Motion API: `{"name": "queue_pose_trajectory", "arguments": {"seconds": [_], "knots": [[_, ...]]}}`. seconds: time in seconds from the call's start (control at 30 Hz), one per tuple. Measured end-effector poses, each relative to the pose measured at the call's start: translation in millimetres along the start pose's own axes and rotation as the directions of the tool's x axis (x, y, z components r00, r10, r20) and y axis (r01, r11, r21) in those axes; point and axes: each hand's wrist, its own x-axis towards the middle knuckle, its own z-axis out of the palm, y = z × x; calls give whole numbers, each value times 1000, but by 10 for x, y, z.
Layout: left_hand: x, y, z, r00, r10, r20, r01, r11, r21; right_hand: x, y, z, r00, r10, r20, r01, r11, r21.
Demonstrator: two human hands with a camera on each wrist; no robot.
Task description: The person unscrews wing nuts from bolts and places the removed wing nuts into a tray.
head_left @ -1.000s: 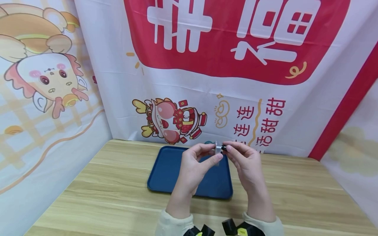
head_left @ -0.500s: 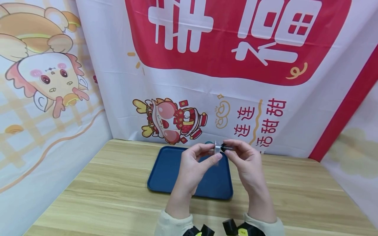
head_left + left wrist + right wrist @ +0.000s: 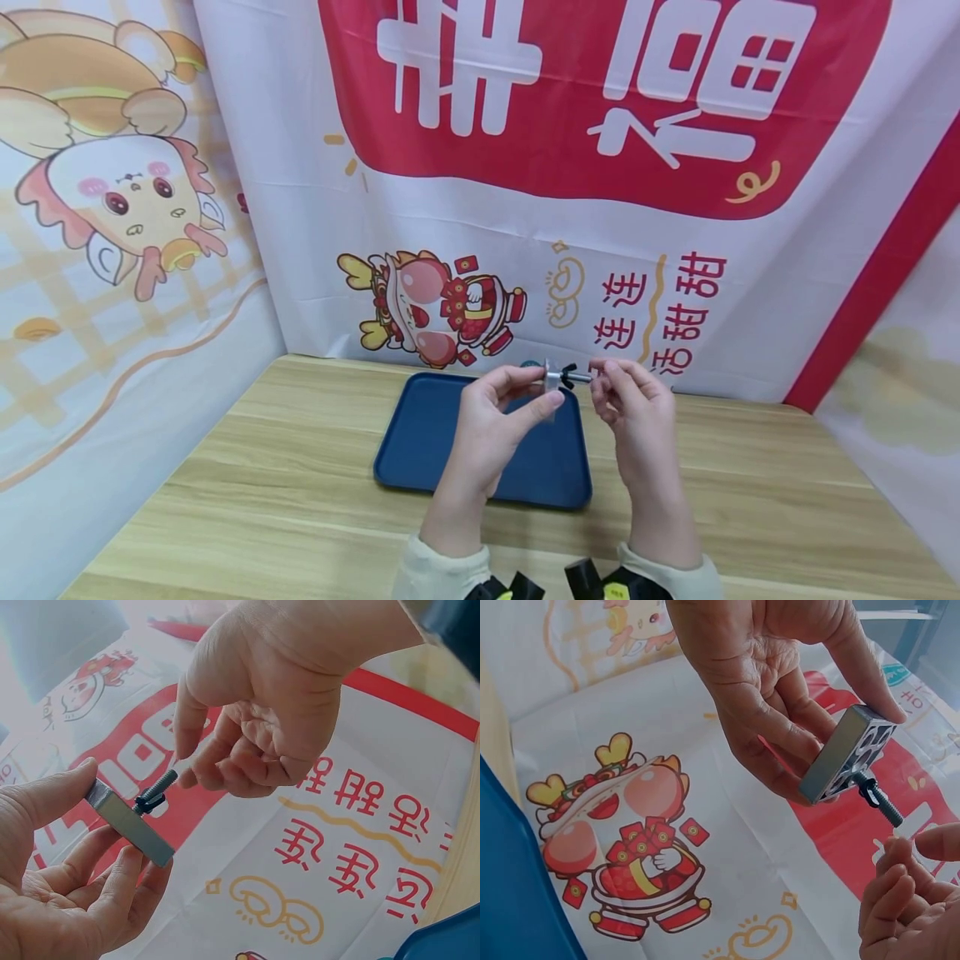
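Observation:
My left hand (image 3: 487,425) pinches a small square metal block (image 3: 131,823) by its edges, thumb on one side and fingers on the other. From the block's hollowed face (image 3: 868,742) a threaded bolt (image 3: 159,785) sticks out toward my right hand. A black wing nut (image 3: 152,801) sits on the thread, close to the block. My right hand (image 3: 637,417) is just beyond the bolt's free tip, fingers loosely bent. In the right wrist view, a gap shows between its thumb and forefinger, with nothing held there.
Below the hands a blue tray (image 3: 420,442) lies on the wooden table (image 3: 285,475). A printed white and red cloth (image 3: 450,208) hangs behind the table, with more printed cloth (image 3: 127,208) at the left side.
My right fingers have come off the wing nut and drawn back to the right, past the bolt's tip, leaving nut and thread uncovered. The left hand keeps its hold on the block.

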Motion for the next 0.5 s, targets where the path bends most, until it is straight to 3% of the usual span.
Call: {"name": "queue_pose_trajectory", "arguments": {"seconds": [0.23,0.5], "knots": [[2,-1,5,1000,0,5,0,1000,-7,-14,9,31,995,65,74,-62,997,-41],[-1,2,23,1000,-8,14,8,1000,5,-41,16,77,992,100,82,-99,995,-20]]}}
